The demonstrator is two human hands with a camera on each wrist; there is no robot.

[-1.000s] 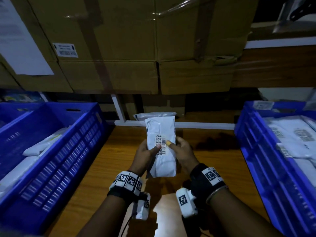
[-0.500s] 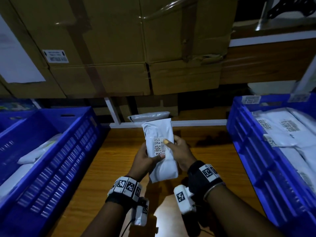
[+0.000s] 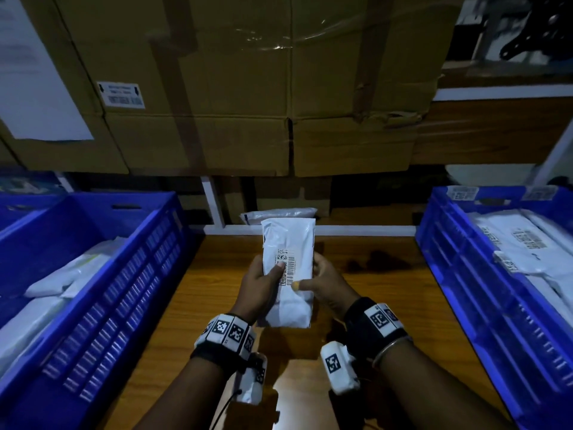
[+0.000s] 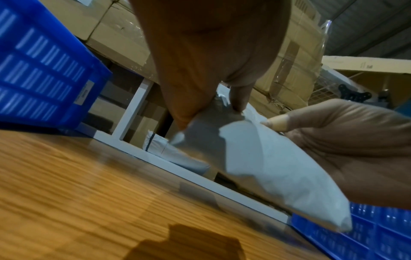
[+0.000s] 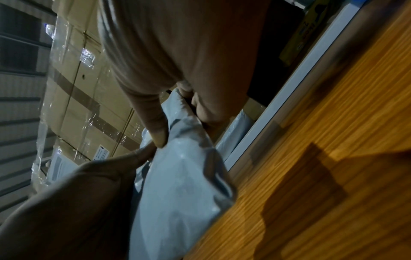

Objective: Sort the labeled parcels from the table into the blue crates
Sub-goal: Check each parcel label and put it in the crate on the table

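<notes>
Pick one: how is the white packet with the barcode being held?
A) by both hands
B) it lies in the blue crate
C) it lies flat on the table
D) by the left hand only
A: the left hand and the right hand each grip a side of the white packet, held above the table.

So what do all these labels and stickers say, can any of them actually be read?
None can be read as words.
Held parcel label: barcode and square code, print too small.
Carton sticker: two arrows, lines blurred.
Paper sheet on the cartons: blurred.
Right crate rim stickers and its parcels' labels: blurred.
Left crate corner sticker: too small.
Wristbands: square patterns, no words.
</notes>
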